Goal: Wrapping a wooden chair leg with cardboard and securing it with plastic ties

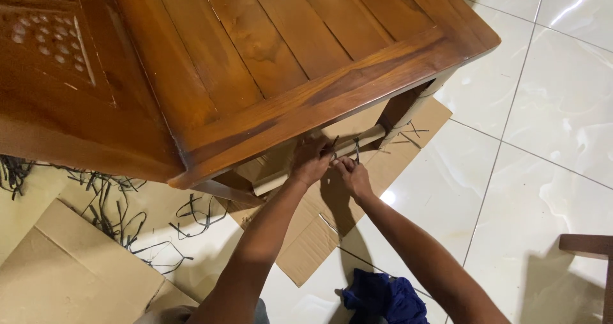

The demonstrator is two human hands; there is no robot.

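Observation:
A brown slatted wooden table (281, 49) fills the upper left of the view. Under its front edge runs a crossbar wrapped in tan paper (348, 142). My left hand (311, 162) grips the wrapping on that bar, fingers closed around it. My right hand (354, 176) sits just beside it, fingers pinched on a thin black strap (356, 150) that goes around the bar. The two hands nearly touch. The fingertips are partly hidden in the shadow under the table.
Flattened cardboard (332, 222) lies on the glossy white tiled floor (549, 107) under the table, another sheet (70, 273) at lower left. Cut black straps (121, 215) are scattered on the left. A blue cloth (383, 298) lies near me. A wooden piece (590, 247) shows at the right edge.

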